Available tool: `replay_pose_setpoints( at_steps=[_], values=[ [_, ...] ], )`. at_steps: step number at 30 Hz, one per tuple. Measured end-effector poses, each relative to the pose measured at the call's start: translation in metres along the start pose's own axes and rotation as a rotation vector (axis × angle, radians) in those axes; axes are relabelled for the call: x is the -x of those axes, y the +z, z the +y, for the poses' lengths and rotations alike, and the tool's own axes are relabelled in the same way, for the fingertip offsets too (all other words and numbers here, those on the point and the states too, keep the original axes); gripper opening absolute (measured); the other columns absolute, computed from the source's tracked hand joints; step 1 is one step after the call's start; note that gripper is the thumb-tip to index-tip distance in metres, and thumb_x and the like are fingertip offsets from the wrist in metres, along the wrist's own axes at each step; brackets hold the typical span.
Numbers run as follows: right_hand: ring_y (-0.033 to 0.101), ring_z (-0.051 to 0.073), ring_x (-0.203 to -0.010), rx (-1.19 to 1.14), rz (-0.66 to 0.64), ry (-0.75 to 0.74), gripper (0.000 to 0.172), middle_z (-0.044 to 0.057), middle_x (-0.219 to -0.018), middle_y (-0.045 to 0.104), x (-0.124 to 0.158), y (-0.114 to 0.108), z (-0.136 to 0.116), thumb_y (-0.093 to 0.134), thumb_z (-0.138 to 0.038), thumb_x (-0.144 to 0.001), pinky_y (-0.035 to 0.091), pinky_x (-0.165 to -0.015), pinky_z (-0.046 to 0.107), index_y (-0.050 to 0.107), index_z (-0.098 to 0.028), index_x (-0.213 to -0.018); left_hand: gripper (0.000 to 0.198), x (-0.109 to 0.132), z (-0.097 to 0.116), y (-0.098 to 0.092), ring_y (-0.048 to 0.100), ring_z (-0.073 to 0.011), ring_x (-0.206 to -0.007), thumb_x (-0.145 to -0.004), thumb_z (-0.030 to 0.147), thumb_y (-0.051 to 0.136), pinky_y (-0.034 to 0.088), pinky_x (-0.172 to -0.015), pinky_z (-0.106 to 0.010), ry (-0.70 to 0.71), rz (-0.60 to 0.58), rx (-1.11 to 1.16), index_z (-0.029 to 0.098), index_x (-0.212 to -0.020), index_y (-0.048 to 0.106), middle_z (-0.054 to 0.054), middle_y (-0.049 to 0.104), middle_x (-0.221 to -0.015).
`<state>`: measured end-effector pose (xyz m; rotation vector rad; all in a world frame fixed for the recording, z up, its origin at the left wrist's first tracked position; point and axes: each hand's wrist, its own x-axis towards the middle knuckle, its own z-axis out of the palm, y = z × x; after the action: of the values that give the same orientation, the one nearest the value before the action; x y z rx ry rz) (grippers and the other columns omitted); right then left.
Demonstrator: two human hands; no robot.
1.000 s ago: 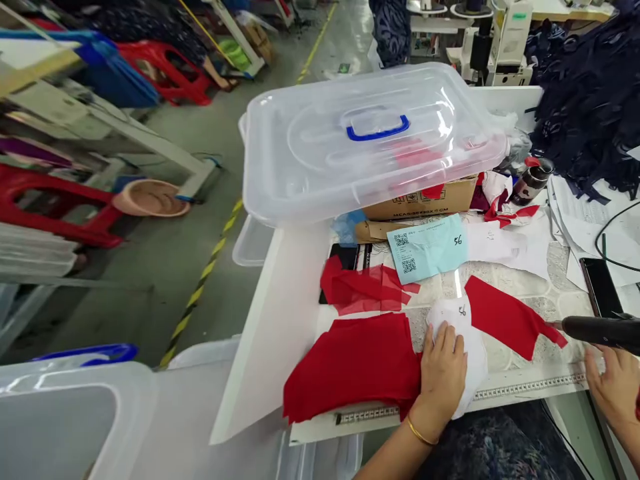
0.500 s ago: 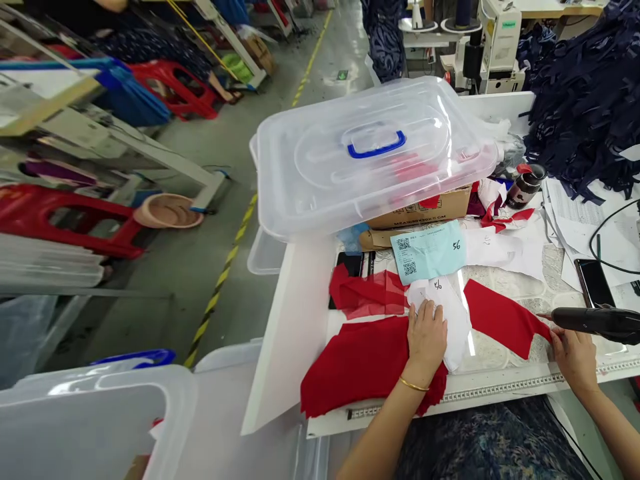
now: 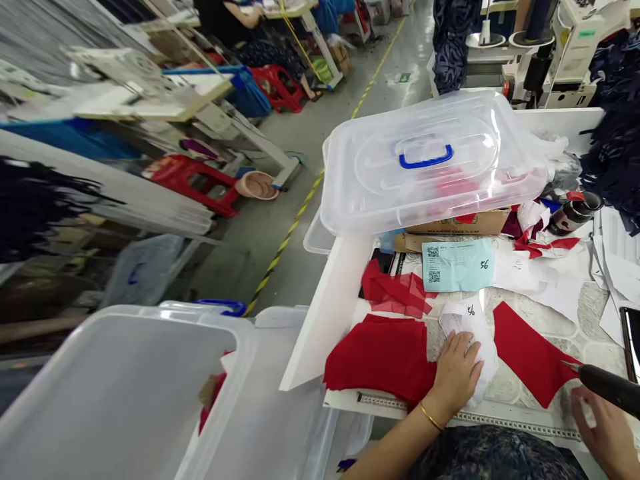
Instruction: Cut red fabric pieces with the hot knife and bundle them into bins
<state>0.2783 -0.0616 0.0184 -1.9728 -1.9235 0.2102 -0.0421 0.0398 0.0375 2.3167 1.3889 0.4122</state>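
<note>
White paper (image 3: 481, 340), numbered by pen, lies on the table (image 3: 515, 395) under the left hand (image 3: 457, 373), whose fingers rest flat on it without closing round it. A red piece (image 3: 530, 353) lies just right of the paper, between the hands and a little farther off. The right hand (image 3: 603, 427), well apart from the left, is curled near the right end of that piece; whether it grips anything cannot be told. Just beyond it, a black tool (image 3: 607, 388) points its metal tip over the red cloth.

A red stack (image 3: 383, 353) lies left of the left hand, sheer scraps (image 3: 397, 290) on its far side. Farther back lie a blue slip (image 3: 457, 267) and, to its right, a white strip (image 3: 525, 273).

Beyond the slip stands a carton (image 3: 487, 221), red cloth at its top, with a clear lid (image 3: 370, 190) spread over it; red shows through the plastic. A dark jar (image 3: 570, 217) stands to the right. At near left, a big translucent bin (image 3: 125, 400) has red, white and brown bits showing at its right side. On the floor at far left, a pink basin (image 3: 257, 185) sits beside a red stool (image 3: 193, 177); its contents are unclear.
</note>
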Motion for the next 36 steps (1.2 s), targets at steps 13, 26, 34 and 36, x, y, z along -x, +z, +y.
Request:
replay_pose_setpoints(
  at_steps=[13,26,34,36],
  values=[
    [0.058,0.028,-0.107,-0.046,-0.171,-0.57,0.038,0.012,-0.127,0.062,-0.175,0.068,-0.197,0.051,-0.02,-0.092,0.052,-0.082,0.041,0.058,-0.022,-0.129,0.013,0.027,0.014,-0.027,0.062,-0.0201,-0.091,-0.086,0.017,0.056,0.055,-0.079,-0.033,0.007,-0.009,0.249,0.018,-0.095,0.066,-0.007,0.067,-0.094],
    [0.068,0.022,-0.084,-0.167,-0.45,-0.681,0.021,0.005,-0.095,0.073,-0.193,-0.027,-0.206,0.047,-0.027,-0.093,0.054,-0.066,0.032,0.067,-0.026,-0.096,0.08,0.056,-0.018,-0.087,0.051,-0.0301,-0.127,-0.072,0.033,0.076,0.041,-0.11,-0.043,-0.48,0.055,0.787,0.015,-0.142,0.044,-0.015,0.054,-0.14],
    [0.066,0.024,-0.069,-0.331,-0.752,-0.192,0.033,0.006,-0.076,0.072,-0.195,-0.083,-0.233,0.056,-0.055,-0.083,0.053,-0.062,0.031,0.07,-0.026,-0.08,0.017,0.075,-0.055,-0.164,0.063,-0.0149,-0.075,-0.077,0.03,0.075,0.042,-0.065,-0.02,-0.425,-0.257,0.784,0.017,-0.087,0.075,0.004,0.069,-0.075],
    [0.064,0.024,-0.069,-0.394,-0.781,-0.049,0.038,0.006,-0.07,0.069,-0.186,-0.061,-0.264,0.061,-0.06,-0.076,0.05,-0.063,0.032,0.067,-0.023,-0.071,0.015,0.088,-0.071,-0.184,0.064,-0.0173,-0.079,-0.08,0.028,0.074,0.046,-0.073,-0.025,-0.457,-0.216,0.588,0.019,-0.092,0.074,0.002,0.072,-0.083]
  ],
)
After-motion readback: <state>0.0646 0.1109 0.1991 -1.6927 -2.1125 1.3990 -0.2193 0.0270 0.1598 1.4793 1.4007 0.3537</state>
